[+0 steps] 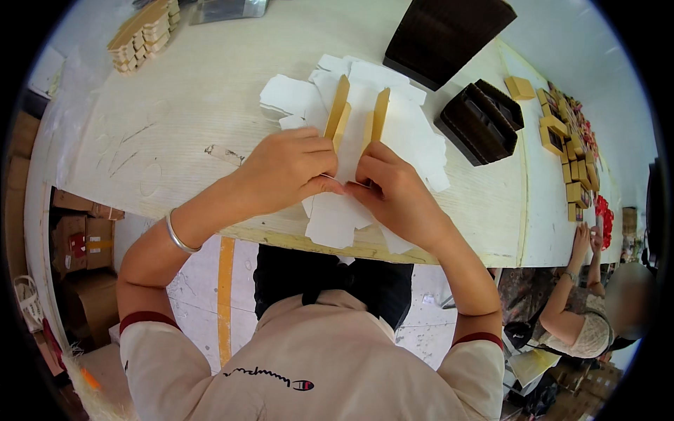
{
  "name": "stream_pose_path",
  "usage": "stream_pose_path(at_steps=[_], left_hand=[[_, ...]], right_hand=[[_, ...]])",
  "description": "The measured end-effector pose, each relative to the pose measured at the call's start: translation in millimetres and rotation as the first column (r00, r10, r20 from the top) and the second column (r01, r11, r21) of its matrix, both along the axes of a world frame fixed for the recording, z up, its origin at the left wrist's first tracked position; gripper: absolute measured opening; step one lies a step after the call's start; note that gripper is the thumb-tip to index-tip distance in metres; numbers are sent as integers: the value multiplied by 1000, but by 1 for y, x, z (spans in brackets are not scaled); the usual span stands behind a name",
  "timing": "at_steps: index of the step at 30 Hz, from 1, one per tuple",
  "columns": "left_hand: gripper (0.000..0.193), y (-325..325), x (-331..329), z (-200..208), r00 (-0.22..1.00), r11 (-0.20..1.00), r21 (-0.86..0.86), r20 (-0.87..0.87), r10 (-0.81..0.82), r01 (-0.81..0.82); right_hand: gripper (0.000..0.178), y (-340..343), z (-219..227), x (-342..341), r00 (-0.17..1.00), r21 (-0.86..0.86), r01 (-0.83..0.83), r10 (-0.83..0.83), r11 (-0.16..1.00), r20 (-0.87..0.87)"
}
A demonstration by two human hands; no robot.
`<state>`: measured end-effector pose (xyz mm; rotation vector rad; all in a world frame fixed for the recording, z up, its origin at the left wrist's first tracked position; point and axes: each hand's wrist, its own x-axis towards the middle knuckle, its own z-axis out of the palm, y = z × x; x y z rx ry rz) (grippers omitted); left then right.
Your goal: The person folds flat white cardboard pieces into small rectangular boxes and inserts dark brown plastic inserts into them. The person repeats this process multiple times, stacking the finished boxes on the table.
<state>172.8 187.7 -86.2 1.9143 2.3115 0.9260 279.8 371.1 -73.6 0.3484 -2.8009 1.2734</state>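
A small cardboard box blank, white inside and gold outside, lies partly folded before me, its two gold side walls (pixel 338 107) standing up. My left hand (pixel 298 168) pinches its near left corner between thumb and fingers. On the near right corner, my right hand (pixel 393 188) is closed in the same way, with the fingers curled. The two thumbs almost meet at the blank's near edge, and the fingers hide the folds there. Under the blank, a loose pile of flat white box blanks (pixel 421 151) spreads over the table.
Two dark boxes, a tall one (pixel 446 42) and an open-topped one (pixel 477 123), stand to the right of the pile. Folded gold pieces (pixel 144 38) are stacked far left. Many small gold boxes (pixel 579 193) line the right side, where another person's hands (pixel 581 242) work.
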Motion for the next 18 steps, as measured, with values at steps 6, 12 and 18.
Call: stream_pose_path(at_steps=[6, 12, 18], left_hand=[[15, 12, 11, 6, 945, 994, -62, 311, 104, -89], [11, 12, 5, 14, 938, 997, -63, 338, 73, -55], [15, 14, 1, 18, 829, 982, -156, 532, 171, -103]], right_hand=[[20, -4, 12, -6, 984, -87, 50, -34, 995, 175], [48, 2, 11, 18, 994, -117, -48, 59, 992, 90], [55, 6, 2, 30, 964, 268, -112, 170, 957, -204]])
